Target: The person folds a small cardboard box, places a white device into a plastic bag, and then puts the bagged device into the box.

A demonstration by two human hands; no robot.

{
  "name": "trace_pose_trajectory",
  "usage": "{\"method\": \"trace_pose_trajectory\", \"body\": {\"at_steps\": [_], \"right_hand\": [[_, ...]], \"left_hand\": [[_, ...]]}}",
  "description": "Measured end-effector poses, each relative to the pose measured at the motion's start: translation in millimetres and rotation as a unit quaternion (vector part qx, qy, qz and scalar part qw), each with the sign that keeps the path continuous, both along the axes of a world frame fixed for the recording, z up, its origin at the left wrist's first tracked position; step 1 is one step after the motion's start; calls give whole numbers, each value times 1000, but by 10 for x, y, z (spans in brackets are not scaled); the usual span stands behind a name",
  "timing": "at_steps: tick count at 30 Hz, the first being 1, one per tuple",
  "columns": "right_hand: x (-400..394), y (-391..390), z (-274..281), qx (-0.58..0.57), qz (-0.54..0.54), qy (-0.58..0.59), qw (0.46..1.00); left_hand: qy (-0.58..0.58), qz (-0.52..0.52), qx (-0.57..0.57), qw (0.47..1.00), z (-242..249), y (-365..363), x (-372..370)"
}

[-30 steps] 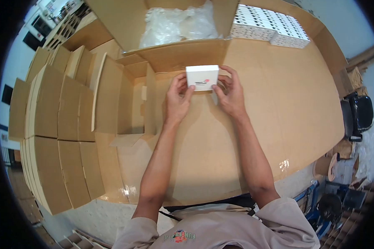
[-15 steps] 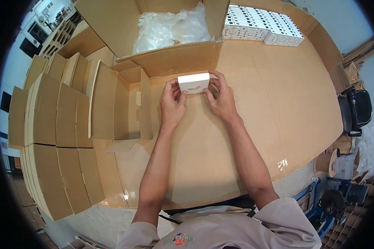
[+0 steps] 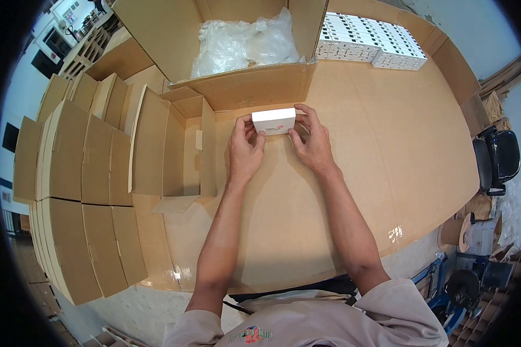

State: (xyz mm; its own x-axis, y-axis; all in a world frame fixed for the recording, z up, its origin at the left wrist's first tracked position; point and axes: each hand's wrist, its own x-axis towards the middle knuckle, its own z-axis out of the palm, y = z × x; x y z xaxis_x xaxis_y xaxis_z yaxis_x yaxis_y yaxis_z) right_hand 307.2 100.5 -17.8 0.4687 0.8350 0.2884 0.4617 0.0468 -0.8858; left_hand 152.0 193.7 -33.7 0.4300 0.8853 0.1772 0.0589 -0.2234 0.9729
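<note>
The person holds a small white box (image 3: pixel 274 121) between both hands just above the cardboard-covered bench (image 3: pixel 388 144), in front of the near wall of a large open carton (image 3: pixel 249 87) lined with clear plastic (image 3: pixel 243 43). The left hand (image 3: pixel 244 151) is closed on the box's left end, thumb toward the front face and fingers behind; the right hand (image 3: pixel 314 144) is clamped on the right end, its fingers reaching over the top rear edge. The box sits roughly level, its front face with a small red-and-dark mark turned toward the person. Handling it well seems to call for even pressure from both sides, so the thin card does not dent, and for keeping the printed face in sight and the edges square. An open, empty-looking small carton (image 3: pixel 182 147) stands just left of the left hand, with rows of closed brown cartons (image 3: pixel 81 173) farther left. A block of white boxes (image 3: pixel 370 43) lies at the far right of the bench, well apart. The print on the box is too small to read, its back and underside are hidden by the fingers, and what lies under the plastic cannot be made out.
</note>
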Motion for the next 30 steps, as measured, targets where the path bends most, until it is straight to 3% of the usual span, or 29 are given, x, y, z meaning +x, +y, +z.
{"method": "trace_pose_trajectory", "body": {"at_steps": [5,10,13,16,21,24,27,30], "right_hand": [[15,-6,-23,10,8,-4,1000],[77,45,-107,127,-56,-88,986],[133,-7,-146,61,-118,66,989],[139,-42,-51,19,-157,106,982],[167,-83,-37,0,-165,-46,985],[228,-108,-36,-38,-174,-88,980],[255,-116,-93,-42,-174,-94,979],[247,-91,-101,-39,-180,-108,977]], "left_hand": [[-6,-6,-22,1000,17,-4,1],[-72,57,118,989,89,-79,-28],[-51,124,192,972,179,-162,-80],[-24,163,226,960,436,-209,-28],[-65,199,285,935,920,121,205],[56,176,122,975,1446,533,303],[209,118,129,962,1704,1288,460],[462,51,291,836,1494,1973,406]]}}
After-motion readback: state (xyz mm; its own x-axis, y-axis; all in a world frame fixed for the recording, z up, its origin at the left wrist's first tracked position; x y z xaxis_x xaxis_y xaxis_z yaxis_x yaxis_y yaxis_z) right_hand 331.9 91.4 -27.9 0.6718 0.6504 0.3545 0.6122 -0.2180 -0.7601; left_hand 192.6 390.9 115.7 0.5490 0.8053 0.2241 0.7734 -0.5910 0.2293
